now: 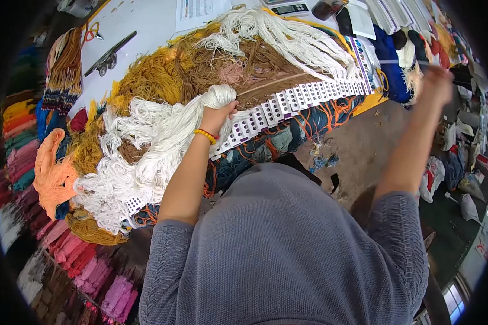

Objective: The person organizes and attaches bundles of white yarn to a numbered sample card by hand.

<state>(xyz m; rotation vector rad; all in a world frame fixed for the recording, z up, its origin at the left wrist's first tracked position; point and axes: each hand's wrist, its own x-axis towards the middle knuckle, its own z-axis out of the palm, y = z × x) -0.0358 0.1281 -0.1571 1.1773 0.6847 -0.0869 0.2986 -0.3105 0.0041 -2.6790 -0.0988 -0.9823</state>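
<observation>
My left hand [220,116], with a yellow beaded band at the wrist, is closed around a thick bunch of white yarn [171,132] near the middle of the table. Its loose strands spread to the left. My right hand [438,81] is raised far out to the right and smeared by motion, so its fingers and anything in them cannot be made out. Below my left hand runs a long row of white cards with holes [276,108], threaded with yarn. Brown yarn [200,65] and more white yarn [282,32] lie beyond them.
Scissors [94,31], a black metal tool [111,53] and a digital scale [290,9] rest on the white table [141,19]. Orange yarn [53,173] hangs at the left edge. Coloured yarn bundles [70,246] line the left; bags [434,179] hang at right.
</observation>
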